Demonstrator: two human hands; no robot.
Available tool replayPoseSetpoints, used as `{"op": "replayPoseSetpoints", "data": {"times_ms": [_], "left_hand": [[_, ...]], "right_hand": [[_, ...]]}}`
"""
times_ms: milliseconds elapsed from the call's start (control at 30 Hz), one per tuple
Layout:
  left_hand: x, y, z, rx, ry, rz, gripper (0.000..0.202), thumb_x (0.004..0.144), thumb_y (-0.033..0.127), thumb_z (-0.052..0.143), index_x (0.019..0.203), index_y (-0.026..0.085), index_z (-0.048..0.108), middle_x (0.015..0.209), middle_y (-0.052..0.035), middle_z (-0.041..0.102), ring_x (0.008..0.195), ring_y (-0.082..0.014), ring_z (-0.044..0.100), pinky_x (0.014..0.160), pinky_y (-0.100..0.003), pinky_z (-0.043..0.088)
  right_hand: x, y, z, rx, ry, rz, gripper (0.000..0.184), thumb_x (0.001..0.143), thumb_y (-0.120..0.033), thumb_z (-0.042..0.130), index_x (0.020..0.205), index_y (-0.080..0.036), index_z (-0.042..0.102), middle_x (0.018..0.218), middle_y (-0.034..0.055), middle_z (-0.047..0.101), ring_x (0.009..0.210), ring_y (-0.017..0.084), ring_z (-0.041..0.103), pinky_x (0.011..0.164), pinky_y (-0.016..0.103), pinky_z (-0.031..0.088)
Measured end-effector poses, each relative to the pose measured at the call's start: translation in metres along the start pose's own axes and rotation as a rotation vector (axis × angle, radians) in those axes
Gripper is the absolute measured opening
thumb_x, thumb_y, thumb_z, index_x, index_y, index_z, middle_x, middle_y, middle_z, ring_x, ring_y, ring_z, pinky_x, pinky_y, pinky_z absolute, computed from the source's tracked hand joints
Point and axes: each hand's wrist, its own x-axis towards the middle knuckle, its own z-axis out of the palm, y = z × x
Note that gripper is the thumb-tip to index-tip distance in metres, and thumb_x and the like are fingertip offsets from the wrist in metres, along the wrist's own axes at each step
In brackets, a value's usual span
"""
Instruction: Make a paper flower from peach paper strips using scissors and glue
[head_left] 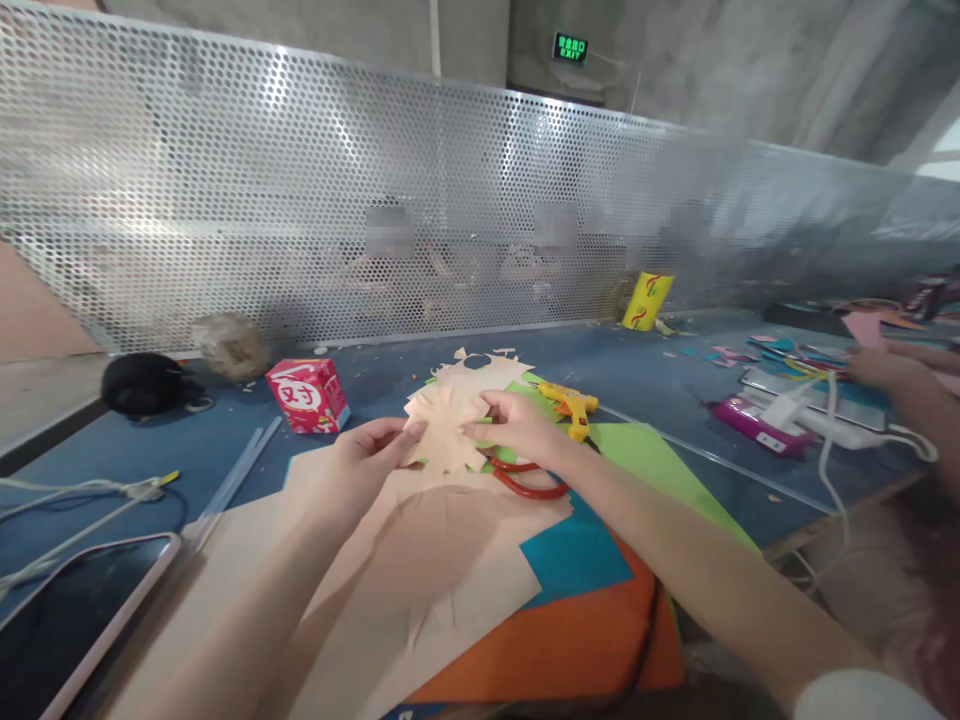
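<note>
The left hand [377, 443] and right hand [517, 425] pinched opposite edges of a cream, petal-cut paper piece [444, 428] above large cream paper sheets [442, 600] on the blue bench [375, 372]. Red-handled scissors [531, 492] lay near the right hand, below a yellow plastic glue gun [576, 404].

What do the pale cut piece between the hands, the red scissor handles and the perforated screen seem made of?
Pale cut piece: matte paper or thin card, judging by its creases and cut edges. Red scissor handles: probably smooth plastic, from the even colour and slight gloss. Perforated screen: likely metal, given its silvery sheen and bright reflections.
</note>
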Motion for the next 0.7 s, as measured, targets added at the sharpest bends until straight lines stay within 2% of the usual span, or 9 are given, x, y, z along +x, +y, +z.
{"op": "replayPoseSetpoints", "data": {"times_ms": [167, 333, 500, 633, 700], "left_hand": [[0.003, -0.005, -0.002, -0.016, 0.009, 0.063, 0.031, 0.064, 0.046, 0.064, 0.078, 0.019, 0.067, 0.069, 0.0004, 0.062, 0.065, -0.0122, 0.054, 0.063, -0.023, 0.047], [0.002, -0.010, -0.002, 0.071, -0.092, 0.115, 0.028, 0.068, 0.046, 0.060, 0.075, 0.021, 0.068, 0.075, -0.0006, 0.065, 0.071, -0.0151, 0.056, 0.066, -0.025, 0.044], [-0.001, -0.008, -0.001, 0.202, -0.138, 0.197, 0.027, 0.071, 0.046, 0.055, 0.066, 0.021, 0.065, 0.084, -0.0015, 0.064, 0.077, -0.0176, 0.055, 0.064, -0.024, 0.040], [-0.003, -0.004, 0.000, 0.252, -0.152, 0.199, 0.028, 0.071, 0.045, 0.055, 0.060, 0.021, 0.065, 0.078, -0.0009, 0.064, 0.072, -0.0174, 0.055, 0.061, -0.023, 0.039], [-0.003, -0.005, 0.000, 0.211, -0.095, 0.174, 0.026, 0.067, 0.044, 0.058, 0.056, 0.021, 0.065, 0.072, -0.0007, 0.064, 0.069, -0.0177, 0.055, 0.058, -0.024, 0.038]], "right_hand": [[-0.001, 0.002, 0.000, -0.057, -0.070, 0.013, 0.023, 0.063, -0.028, 0.069, 0.078, -0.018, 0.055, 0.066, -0.0034, 0.053, 0.057, 0.009, 0.050, 0.051, 0.021, 0.041], [-0.004, -0.002, 0.003, -0.083, -0.053, -0.064, 0.020, 0.063, -0.027, 0.069, 0.077, -0.019, 0.057, 0.076, -0.0006, 0.059, 0.071, 0.012, 0.056, 0.063, 0.023, 0.044], [-0.008, -0.005, 0.009, -0.054, 0.000, -0.064, 0.011, 0.067, -0.026, 0.064, 0.068, -0.018, 0.056, 0.070, -0.0002, 0.061, 0.066, 0.013, 0.057, 0.060, 0.023, 0.045], [-0.010, -0.007, 0.011, -0.143, 0.031, -0.056, 0.006, 0.069, -0.021, 0.060, 0.068, -0.016, 0.059, 0.069, 0.0011, 0.061, 0.063, 0.012, 0.056, 0.056, 0.022, 0.043], [-0.011, -0.007, 0.011, -0.191, 0.049, -0.053, 0.007, 0.069, -0.022, 0.059, 0.066, -0.016, 0.059, 0.065, 0.0006, 0.059, 0.060, 0.012, 0.054, 0.053, 0.022, 0.041]]}}
